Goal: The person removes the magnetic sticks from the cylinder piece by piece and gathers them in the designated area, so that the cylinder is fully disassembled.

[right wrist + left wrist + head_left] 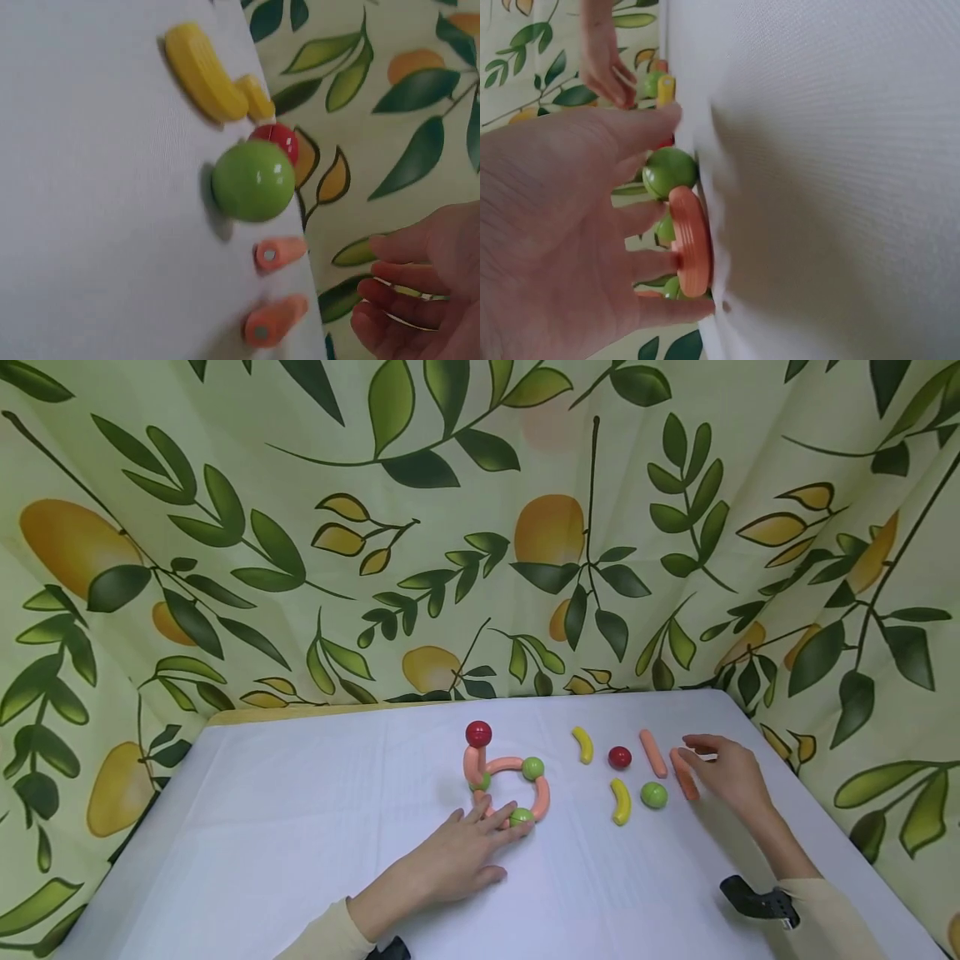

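In the head view my left hand (457,853) lies with fingers spread over the near side of a ring of curved salmon-pink sticks (543,797) joined by green balls (533,767). In the left wrist view its fingers reach along a curved pink stick (692,240), beside a green ball (669,173). A red ball (478,733) tops upright pink pieces (474,765) at the ring's left. My right hand (731,772) hovers by a straight pink stick (685,774), thumb and fingers loosely bent with nothing between them. Grey discs show on the stick ends (261,332) in the right wrist view.
Between ring and right hand lie two curved yellow sticks (621,802), a loose red ball (619,757), a loose green ball (654,795) and another straight pink stick (653,753). A white cloth covers the table (285,827). A leaf-patterned curtain (480,593) hangs behind.
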The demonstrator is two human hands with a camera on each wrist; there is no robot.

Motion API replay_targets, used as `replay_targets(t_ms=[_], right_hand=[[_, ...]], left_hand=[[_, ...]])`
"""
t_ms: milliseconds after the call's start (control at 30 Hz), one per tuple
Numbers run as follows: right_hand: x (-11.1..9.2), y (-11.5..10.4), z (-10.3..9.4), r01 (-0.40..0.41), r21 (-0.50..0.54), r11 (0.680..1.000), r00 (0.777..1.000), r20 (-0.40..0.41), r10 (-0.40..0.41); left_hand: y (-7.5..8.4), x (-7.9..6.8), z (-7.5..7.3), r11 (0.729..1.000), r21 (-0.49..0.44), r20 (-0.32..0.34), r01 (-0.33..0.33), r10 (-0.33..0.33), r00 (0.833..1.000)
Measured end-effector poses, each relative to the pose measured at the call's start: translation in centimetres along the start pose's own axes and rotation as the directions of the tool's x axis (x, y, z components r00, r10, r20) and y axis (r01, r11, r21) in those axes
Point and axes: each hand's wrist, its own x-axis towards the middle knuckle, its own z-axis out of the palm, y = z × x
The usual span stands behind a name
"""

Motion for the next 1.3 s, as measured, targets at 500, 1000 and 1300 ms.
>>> replay_targets(t_ms=[500, 1000, 1300], right_hand=[[-2.6, -8.7, 3.8, 0.202, 0.090, 0.975, 0.978, 0.038, -0.206], [-4.2, -12.8, 9.9, 0.156, 0.191, 0.969, 0.961, 0.199, -0.194], [-4.7, -14.3, 11.3, 0.183, 0.224, 0.957, 0.933, 0.267, -0.241]], left_hand=[[1.1, -1.0, -3.5, 0.953, -0.114, -0.377, -0.280, 0.219, 0.900], [-1.7, 0.8, -4.8, 0.918, -0.356, -0.703, -0.174, -0.141, 0.697], [-3.0, 2.2, -4.3, 0.759, -0.616, -0.599, -0.211, -0.278, 0.751]])
